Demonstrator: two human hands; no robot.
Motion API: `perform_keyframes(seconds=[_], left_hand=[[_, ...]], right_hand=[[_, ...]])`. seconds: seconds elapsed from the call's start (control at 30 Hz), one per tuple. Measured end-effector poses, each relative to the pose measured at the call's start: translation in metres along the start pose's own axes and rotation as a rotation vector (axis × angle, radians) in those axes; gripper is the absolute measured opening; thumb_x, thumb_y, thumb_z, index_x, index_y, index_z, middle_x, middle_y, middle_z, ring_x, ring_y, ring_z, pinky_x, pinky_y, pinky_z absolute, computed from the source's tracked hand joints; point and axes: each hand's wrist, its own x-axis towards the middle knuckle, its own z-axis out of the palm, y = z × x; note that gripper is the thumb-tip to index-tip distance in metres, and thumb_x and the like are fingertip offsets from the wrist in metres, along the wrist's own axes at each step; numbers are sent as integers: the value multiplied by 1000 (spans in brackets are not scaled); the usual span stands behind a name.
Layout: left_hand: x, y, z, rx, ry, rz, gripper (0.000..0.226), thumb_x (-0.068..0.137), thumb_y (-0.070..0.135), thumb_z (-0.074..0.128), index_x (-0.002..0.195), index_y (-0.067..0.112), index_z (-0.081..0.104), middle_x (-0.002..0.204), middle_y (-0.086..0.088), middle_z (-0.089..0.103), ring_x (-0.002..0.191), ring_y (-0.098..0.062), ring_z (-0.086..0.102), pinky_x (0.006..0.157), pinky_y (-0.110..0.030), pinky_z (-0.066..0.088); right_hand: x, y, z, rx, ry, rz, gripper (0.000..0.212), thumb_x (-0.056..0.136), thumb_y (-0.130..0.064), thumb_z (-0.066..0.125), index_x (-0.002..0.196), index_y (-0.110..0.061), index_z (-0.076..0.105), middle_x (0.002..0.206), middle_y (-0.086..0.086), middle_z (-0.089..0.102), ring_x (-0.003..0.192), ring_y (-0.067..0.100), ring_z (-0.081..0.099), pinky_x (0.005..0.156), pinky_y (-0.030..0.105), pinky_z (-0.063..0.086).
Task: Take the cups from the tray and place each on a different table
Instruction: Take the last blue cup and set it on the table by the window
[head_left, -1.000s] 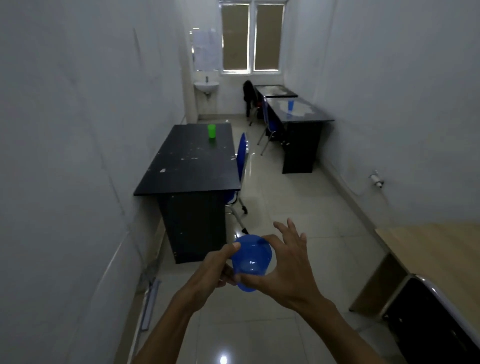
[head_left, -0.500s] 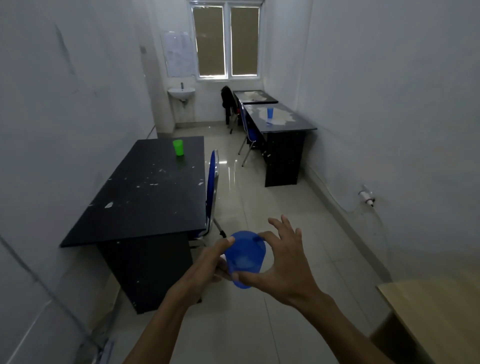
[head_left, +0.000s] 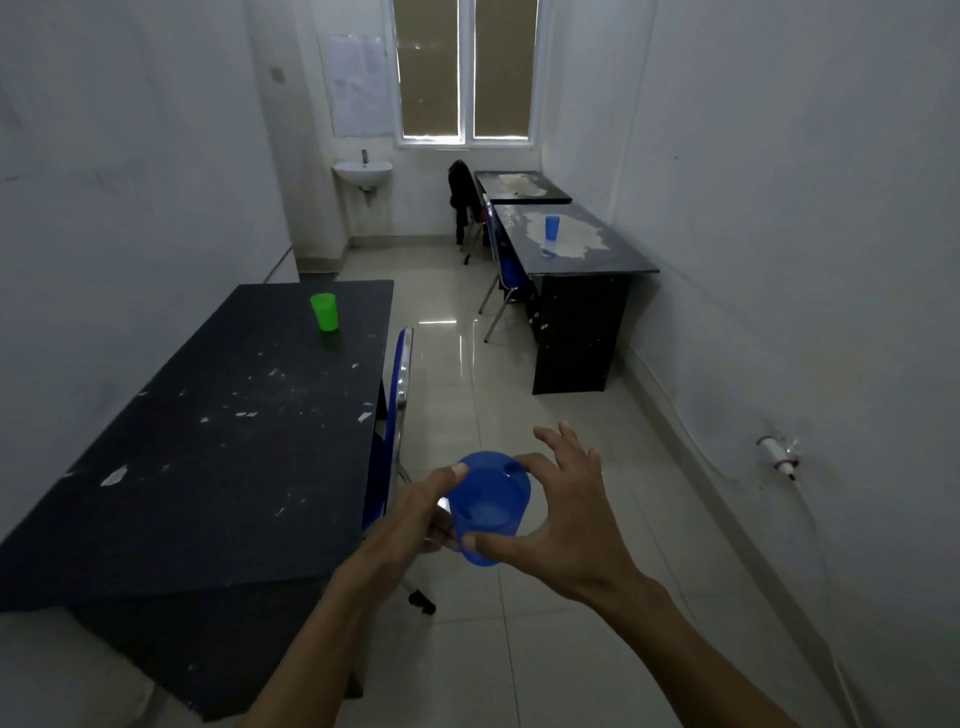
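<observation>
A head-worn camera looks down a narrow, dim, white-walled room with a pale tiled floor (head_left: 467, 384). In the lower centre of the frame, two bare hands meet around a blue plastic cup (head_left: 488, 506), held in the air above the floor with its open mouth tilted toward the camera. The left hand (head_left: 415, 514) grips the cup from the left side, thumb on the rim. The right hand (head_left: 566, 525) pinches it from the right between thumb and forefinger, the other fingers spread and lifted away. In the left half of the frame stands a scuffed black table (head_left: 218, 441) against the wall, with a green cup (head_left: 324, 312) upright near its far end. A blue chair (head_left: 396, 395) is tucked at this table's right edge. At upper right, a second black table (head_left: 592, 249) stands against the right wall and carries another blue cup (head_left: 551, 227), upright on a pale worn patch. A third black table (head_left: 519, 187) sits just behind it, with a blue chair (head_left: 506, 265) beside them. At the far end are a small white wall sink (head_left: 362, 171) and a window (head_left: 465, 73).
</observation>
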Motion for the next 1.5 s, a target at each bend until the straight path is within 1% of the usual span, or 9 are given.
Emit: perform_keyframes(seconds=[0.2, 0.37, 0.47, 0.63, 0.97, 1.1, 1.23, 1.4, 1.5], left_hand=[[137, 26, -22, -26, -8, -21, 63, 74, 77, 40, 101, 29, 70, 85, -15, 74, 85, -27, 70, 87, -40, 52], [238, 50, -40, 9, -28, -17, 64, 72, 79, 37, 102, 32, 67, 85, -13, 74, 82, -24, 69, 81, -36, 50], [300, 58, -47, 19, -41, -38, 63, 76, 77, 34, 106, 31, 66, 89, -14, 75, 86, -24, 70, 85, -37, 50], [410, 70, -61, 32, 14, -18, 69, 67, 84, 34, 103, 34, 66, 84, -13, 73, 80, -22, 70, 78, -33, 48], [626, 111, -93, -22, 135, -65, 66, 67, 83, 38, 103, 35, 66, 88, -13, 73, 80, -19, 71, 82, -36, 50], [699, 123, -112, -50, 159, -88, 57, 76, 77, 38, 105, 35, 64, 87, -9, 75, 83, -20, 72, 86, -38, 51], [779, 130, -142, -54, 190, -78, 51, 77, 74, 39, 101, 36, 65, 86, -15, 74, 82, -26, 72, 83, -36, 53], [885, 137, -190, -58, 215, -71, 51, 77, 72, 39, 98, 32, 66, 84, -19, 73, 74, -22, 72, 81, -36, 53], [944, 146, -221, -75, 191, -68, 51, 77, 72, 38, 97, 34, 66, 86, -20, 73, 81, -29, 71, 83, -38, 53]], right_hand=[[125, 60, 13, -7, 7, 22, 91, 51, -82, 63, 125, -29, 57, 156, -2, 29, 146, 6, 1, 119, 45, -5], [219, 103, 21, -7, -8, 54, 91, 50, -82, 62, 124, -29, 58, 155, -1, 33, 149, 13, 8, 120, 51, -1], [273, 133, 29, 13, -6, 71, 91, 48, -80, 64, 123, -29, 59, 154, -1, 34, 148, 14, 9, 120, 53, 1], [374, 194, 47, 40, -11, 31, 90, 50, -81, 64, 123, -29, 60, 154, 0, 33, 148, 12, 6, 119, 47, -7], [589, 304, 71, 124, -102, -40, 90, 51, -77, 69, 126, -29, 57, 156, -2, 29, 144, 2, -2, 117, 39, -9], [668, 331, 83, 152, -142, -54, 92, 49, -78, 68, 125, -29, 56, 156, -1, 30, 148, 10, 3, 117, 41, -5], [749, 356, 107, 144, -165, -66, 89, 50, -72, 73, 126, -28, 56, 156, -1, 31, 148, 13, 6, 115, 39, -5], [855, 383, 144, 138, -185, -44, 89, 51, -68, 78, 127, -27, 56, 156, -2, 30, 148, 12, 6, 120, 52, 8], [920, 395, 165, 139, -185, -30, 85, 54, -61, 84, 126, -26, 57, 155, -2, 30, 147, 12, 8, 118, 58, 14]])
